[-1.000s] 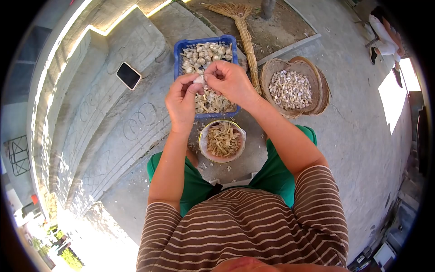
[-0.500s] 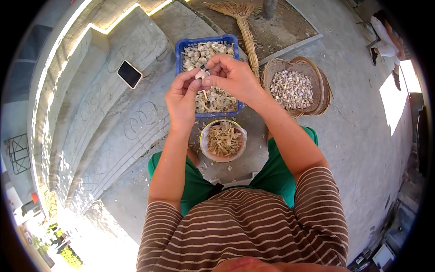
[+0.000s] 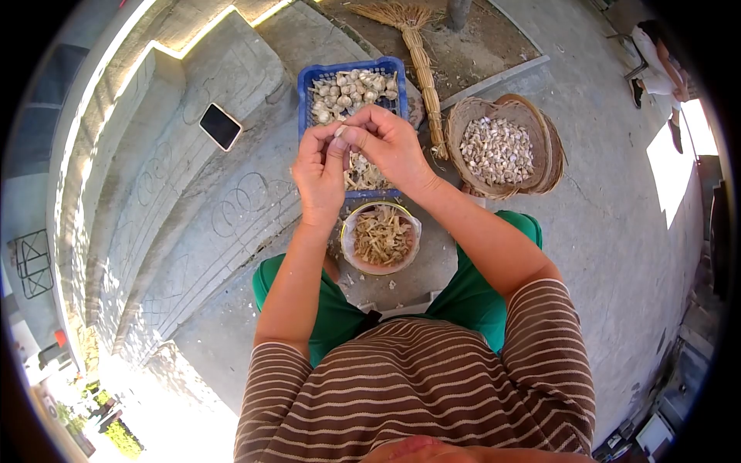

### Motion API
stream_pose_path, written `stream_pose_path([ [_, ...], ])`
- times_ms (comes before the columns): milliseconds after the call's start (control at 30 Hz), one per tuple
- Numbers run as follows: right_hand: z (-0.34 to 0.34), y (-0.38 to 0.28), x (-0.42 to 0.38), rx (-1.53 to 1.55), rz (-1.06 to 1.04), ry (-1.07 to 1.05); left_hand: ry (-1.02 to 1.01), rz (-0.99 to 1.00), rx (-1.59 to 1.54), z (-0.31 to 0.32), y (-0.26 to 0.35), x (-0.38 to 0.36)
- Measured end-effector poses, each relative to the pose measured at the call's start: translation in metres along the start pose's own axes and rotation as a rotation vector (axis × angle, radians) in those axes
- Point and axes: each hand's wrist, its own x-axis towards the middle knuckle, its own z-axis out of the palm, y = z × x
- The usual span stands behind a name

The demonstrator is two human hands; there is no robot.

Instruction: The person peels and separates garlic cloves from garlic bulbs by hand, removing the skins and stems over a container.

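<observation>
A small pale piece of garlic [image 3: 340,132] is pinched between the fingertips of both hands, mostly covered by them. My left hand [image 3: 319,160] grips it from the left, fingers closed. From the right, my right hand [image 3: 386,144] presses thumb and fingers against it. Both hands hover over a blue plastic basket [image 3: 302,92], which bears whole garlic bulbs [image 3: 355,90] at its far end and loose papery skins [image 3: 361,174] nearer me. Just below stands a round tub [image 3: 349,252] lined with clear plastic, with dry stalk and skin scraps [image 3: 384,235] inside.
To the right, a wicker basket [image 3: 461,123] contains separated garlic cloves [image 3: 495,150]. A straw broom [image 3: 421,65] lies behind it. A phone [image 3: 221,126] rests on the concrete ledge at left. Another person [image 3: 656,58] sits at the far upper right.
My hands have drawn closer together around the garlic, and my right hand has shifted left and slightly down. Less of the garlic piece shows between the fingers.
</observation>
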Motion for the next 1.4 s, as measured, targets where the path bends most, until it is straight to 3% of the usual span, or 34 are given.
stream_pose_path([
  [300, 0.008, 0.006, -0.005, 0.032, -0.028, 0.086, 0.057, -0.073, -0.128, -0.001, -0.004, 0.000],
  [400, 0.008, -0.002, -0.004, 0.172, 0.085, 0.098, 0.015, -0.145, -0.372, -0.001, -0.004, 0.005],
  [467, 0.005, -0.008, -0.002, 0.431, 0.254, 0.124, -0.009, -0.252, -0.546, 0.000, 0.001, 0.007],
  [600, -0.005, -0.001, 0.005, 0.625, 0.340, 0.168, -0.039, -0.299, -0.633, -0.004, 0.003, 0.007],
  [700, -0.007, -0.009, 0.004, 0.494, 0.243, -0.011, -0.103, -0.304, -0.638, -0.008, 0.002, 0.009],
  [767, 0.001, -0.020, 0.001, -0.118, -0.023, -0.088, -0.072, -0.276, -0.554, -0.008, 0.002, 0.010],
  [900, 0.003, -0.006, 0.001, -0.173, -0.084, -0.126, -0.093, -0.177, -0.230, -0.003, 0.007, 0.008],
  [1000, 0.006, -0.002, -0.002, -0.111, -0.027, -0.082, -0.101, -0.049, 0.037, -0.002, -0.003, 0.005],
  [1067, 0.008, -0.005, -0.004, 0.261, 0.206, -0.069, -0.065, 0.074, 0.201, -0.003, -0.012, 0.005],
  [1167, 0.002, 0.003, -0.003, 0.444, 0.326, -0.051, -0.089, -0.082, 0.083, 0.000, 0.006, 0.001],
  [1300, 0.002, 0.007, 0.000, 0.702, 0.347, -0.059, -0.037, -0.049, 0.015, -0.006, -0.007, 0.008],
  [1400, 0.004, 0.003, 0.002, 0.764, 0.412, 0.019, 0.042, -0.034, 0.221, -0.016, -0.015, 0.016],
])
